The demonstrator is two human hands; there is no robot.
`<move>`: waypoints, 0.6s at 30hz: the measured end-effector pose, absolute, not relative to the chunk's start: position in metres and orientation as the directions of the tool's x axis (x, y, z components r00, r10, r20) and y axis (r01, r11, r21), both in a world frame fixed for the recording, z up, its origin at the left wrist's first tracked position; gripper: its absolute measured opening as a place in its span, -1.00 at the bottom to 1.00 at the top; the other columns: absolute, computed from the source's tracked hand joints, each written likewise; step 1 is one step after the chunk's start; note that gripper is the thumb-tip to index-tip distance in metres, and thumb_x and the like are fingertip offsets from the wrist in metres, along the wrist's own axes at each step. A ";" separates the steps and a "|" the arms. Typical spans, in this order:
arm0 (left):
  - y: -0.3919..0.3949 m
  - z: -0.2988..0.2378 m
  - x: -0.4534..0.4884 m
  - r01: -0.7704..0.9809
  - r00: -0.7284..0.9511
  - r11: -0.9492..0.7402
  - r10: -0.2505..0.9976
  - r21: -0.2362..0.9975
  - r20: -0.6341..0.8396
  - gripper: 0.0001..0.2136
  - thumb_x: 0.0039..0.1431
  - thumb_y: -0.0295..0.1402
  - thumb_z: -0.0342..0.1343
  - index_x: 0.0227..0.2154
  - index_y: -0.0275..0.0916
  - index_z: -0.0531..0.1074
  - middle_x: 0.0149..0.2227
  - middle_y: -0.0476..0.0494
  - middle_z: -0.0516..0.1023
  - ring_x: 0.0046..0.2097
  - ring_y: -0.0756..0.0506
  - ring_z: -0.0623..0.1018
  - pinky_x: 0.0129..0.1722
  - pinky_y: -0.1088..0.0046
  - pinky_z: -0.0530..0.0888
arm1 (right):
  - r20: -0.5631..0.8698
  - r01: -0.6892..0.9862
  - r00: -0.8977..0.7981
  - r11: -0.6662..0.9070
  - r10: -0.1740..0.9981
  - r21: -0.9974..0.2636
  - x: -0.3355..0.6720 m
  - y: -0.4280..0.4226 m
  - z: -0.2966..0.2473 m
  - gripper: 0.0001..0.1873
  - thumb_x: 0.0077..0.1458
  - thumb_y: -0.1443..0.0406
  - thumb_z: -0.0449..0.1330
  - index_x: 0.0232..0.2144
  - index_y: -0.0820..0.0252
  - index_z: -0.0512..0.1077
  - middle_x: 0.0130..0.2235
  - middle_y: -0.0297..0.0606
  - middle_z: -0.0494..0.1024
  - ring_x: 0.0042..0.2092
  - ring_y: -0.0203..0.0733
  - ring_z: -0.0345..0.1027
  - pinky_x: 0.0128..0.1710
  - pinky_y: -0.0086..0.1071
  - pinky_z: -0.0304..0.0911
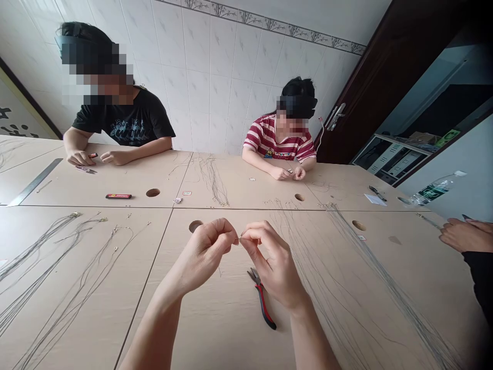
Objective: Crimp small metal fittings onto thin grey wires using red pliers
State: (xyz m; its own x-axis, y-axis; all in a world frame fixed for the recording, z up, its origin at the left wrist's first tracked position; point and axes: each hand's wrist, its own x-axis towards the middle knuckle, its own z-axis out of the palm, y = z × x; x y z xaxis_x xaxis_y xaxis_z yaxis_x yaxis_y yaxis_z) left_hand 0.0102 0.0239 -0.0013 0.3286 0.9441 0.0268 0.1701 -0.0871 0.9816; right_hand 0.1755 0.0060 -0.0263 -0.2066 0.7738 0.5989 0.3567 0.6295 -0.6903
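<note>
My left hand point(208, 252) and my right hand point(271, 262) are raised over the light wooden table point(215, 329), fingertips pinched together and meeting at a tiny metal piece point(239, 239) held between them. It is too small to name. Red-handled pliers point(263, 300) lie on the table just under my right hand. Thin silver chains point(370, 267) run in long strands to the right of my hands, and more chains point(57, 277) spread out on the left.
Two people sit across the table, one in a black shirt point(127, 123), one in a red striped shirt point(275, 139), each handling small parts. Another person's hand point(464, 234) rests at the right edge. A steel ruler point(34, 181), a water bottle point(435, 189) and round table holes point(195, 225) are in view.
</note>
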 end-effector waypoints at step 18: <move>0.023 -0.002 0.011 0.170 0.314 -0.101 0.948 0.980 0.043 -0.82 0.23 -0.40 -0.07 -0.50 -0.23 0.25 -0.56 0.12 0.06 -0.54 0.08 0.05 -0.60 0.58 0.05 | 0.611 0.367 -0.184 0.631 0.770 -0.683 0.175 0.008 -0.028 -0.86 0.30 0.44 0.06 -0.31 0.12 0.31 -0.26 -0.31 0.40 -0.25 -0.29 0.29 -0.25 -0.36 0.23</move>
